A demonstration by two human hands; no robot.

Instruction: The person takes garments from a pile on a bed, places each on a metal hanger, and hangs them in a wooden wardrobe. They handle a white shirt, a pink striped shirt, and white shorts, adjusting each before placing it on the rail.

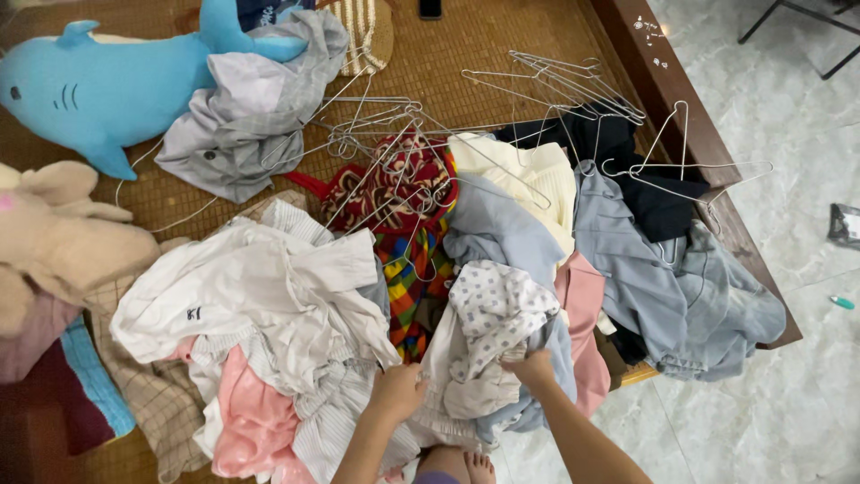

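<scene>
A heap of mixed clothes covers the near half of a woven mat point(502, 36) on a bed. My left hand point(397, 391) grips the edge of a white striped garment point(340, 394) at the pile's near side. My right hand point(530, 369) clutches a white garment with small dots point(497, 309), just above a blue-grey piece. A white shirt point(242, 291) lies to the left, a pink cloth point(251, 417) below it, a multicoloured checked cloth point(414, 269) in the middle, and a grey-blue shirt point(681, 287) on the right.
Several wire hangers point(555, 85) lie tangled at the pile's far side. A blue shark plush point(107, 85) and a beige plush point(54, 233) sit at the left. The bed's wooden edge point(681, 99) runs along the right, with a marble floor point(788, 179) beyond. My bare foot point(479, 466) shows below.
</scene>
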